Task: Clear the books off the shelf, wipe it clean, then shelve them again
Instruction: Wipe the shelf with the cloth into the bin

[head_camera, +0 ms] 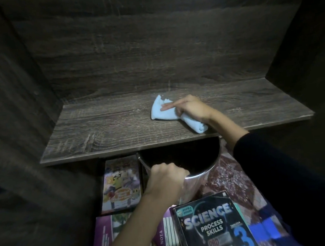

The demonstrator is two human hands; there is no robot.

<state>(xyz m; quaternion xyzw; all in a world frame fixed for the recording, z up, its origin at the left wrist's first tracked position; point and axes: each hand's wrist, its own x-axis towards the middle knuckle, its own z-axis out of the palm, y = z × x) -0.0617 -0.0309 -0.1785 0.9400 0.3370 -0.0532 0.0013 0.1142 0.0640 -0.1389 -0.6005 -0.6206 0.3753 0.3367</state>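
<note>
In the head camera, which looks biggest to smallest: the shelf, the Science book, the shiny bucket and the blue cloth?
1. shelf
2. Science book and shiny bucket: look alike; the book is nearer, the bucket partly hidden, so no ranking.
3. blue cloth

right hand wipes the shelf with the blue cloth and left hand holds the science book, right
No: the head view shows the left hand gripping the metal bin by its rim, not the science book. The right hand does wipe the shelf with the blue cloth.

Shiny metal bucket [200,182], dark inside, upright; reddish mottled floor [236,177] just right of it
</note>
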